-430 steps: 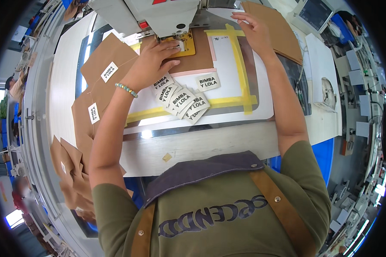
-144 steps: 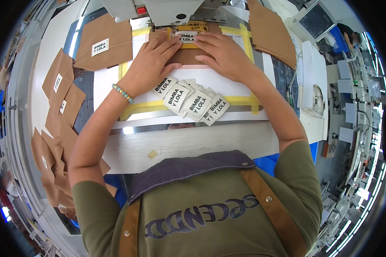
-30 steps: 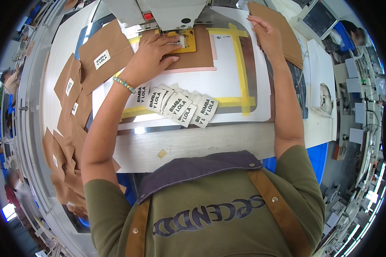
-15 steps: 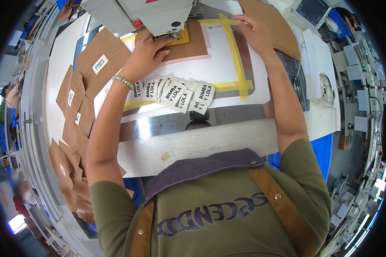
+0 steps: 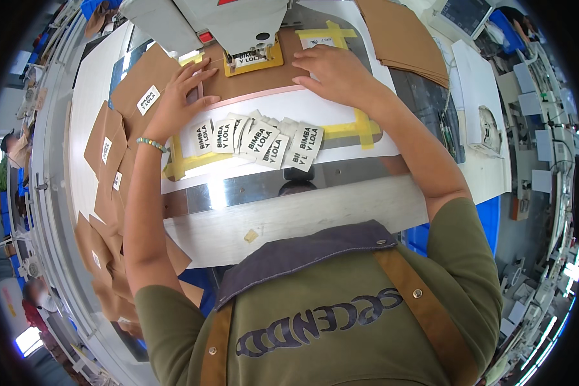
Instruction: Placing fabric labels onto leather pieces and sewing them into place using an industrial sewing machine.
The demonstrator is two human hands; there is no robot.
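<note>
A flat brown piece point(image 5: 264, 83), its near edge bordered by a pink strip, lies beneath the sewing machine head point(image 5: 238, 22). On top of it is a yellow frame point(image 5: 278, 58) with a white printed label point(image 5: 248, 59) showing inside, partly hidden by the needle parts. My left hand point(image 5: 185, 93) rests at the piece's left edge, fingers spread and holding nothing. At the right edge lies my right hand point(image 5: 331, 74), fingers stretched out over the brown surface, also without a hold on anything. Loose white labels point(image 5: 264, 138) are heaped just nearer than the piece.
Brown pieces with white labels point(image 5: 145, 83) overlap down the left side. A stack of plain brown sheets point(image 5: 402, 42) lies at the back right, near a monitor point(image 5: 463, 16). Yellow tape point(image 5: 367, 132) marks the white work sheet. A blue bin point(image 5: 489, 225) sits below the table's right side.
My left hand has come off the yellow frame and moved left and nearer, uncovering the label. My right hand has moved left and nearer, from the taped corner onto the brown piece.
</note>
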